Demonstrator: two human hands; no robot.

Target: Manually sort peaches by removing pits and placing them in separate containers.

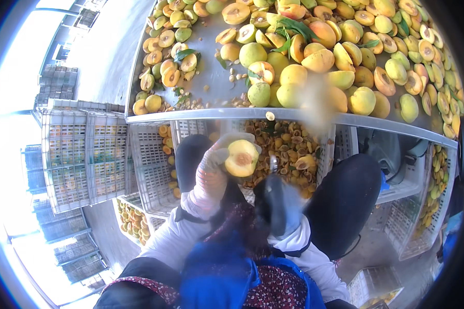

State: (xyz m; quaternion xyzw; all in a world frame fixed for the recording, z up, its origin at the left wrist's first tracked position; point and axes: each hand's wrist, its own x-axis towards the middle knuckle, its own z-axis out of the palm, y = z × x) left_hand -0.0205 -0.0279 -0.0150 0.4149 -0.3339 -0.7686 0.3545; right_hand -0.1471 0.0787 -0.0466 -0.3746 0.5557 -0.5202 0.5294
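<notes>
My gloved left hand (215, 164) holds a halved yellow peach (242, 158), its cut face with a reddish-brown hollow turned up. In my right hand (292, 208), blurred by motion, is a dark-handled tool (271, 203) with a small metal tip (274, 164); its exact kind is too smeared to make out. The tip points away from me, just right of the peach and apart from it. A small pale piece (270, 116), perhaps a pit, shows against the table's near edge. Below my hands, a crate (326, 162) between my knees holds many peach pieces.
Ahead stands a metal table (211, 85) with a raised rim, heaped with whole and halved peaches, leaves and loose pits. Stacked crates (85, 154) of fruit rise at the left. More crates (397, 221) sit under the table's right side. A pale blur covers part of the rim.
</notes>
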